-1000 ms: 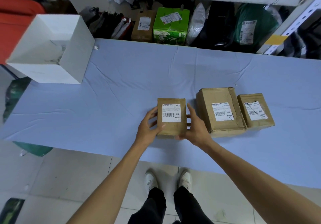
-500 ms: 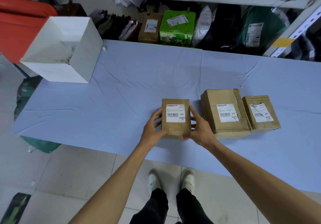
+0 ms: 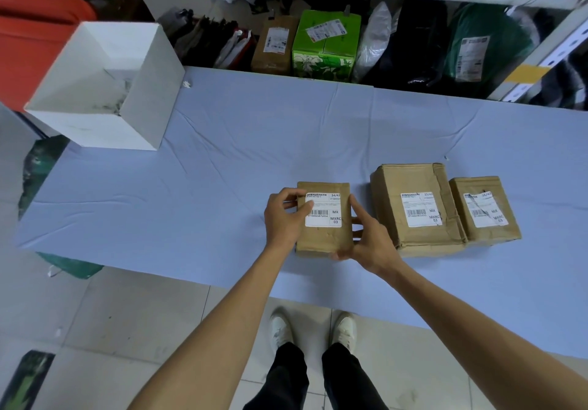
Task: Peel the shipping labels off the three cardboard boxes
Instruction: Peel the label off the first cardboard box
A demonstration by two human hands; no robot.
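On the near part of the blue-covered table [image 3: 222,170], both hands are clamped on the left box [image 3: 324,239]. The left hand [image 3: 284,218] curls over its far-left corner, thumb lying on the label [image 3: 326,217]. The right hand [image 3: 370,244] grips its right side. Near on the right, the middle box [image 3: 391,186] and right box [image 3: 461,193] touch, each with a label on top.

Three brown cardboard boxes [image 3: 324,237] carry white shipping labels [image 3: 323,213] with black barcodes. The table [image 3: 222,161] is pale blue; the open box [image 3: 140,97] white; one carton [image 3: 323,56] green, leaf-patterned.
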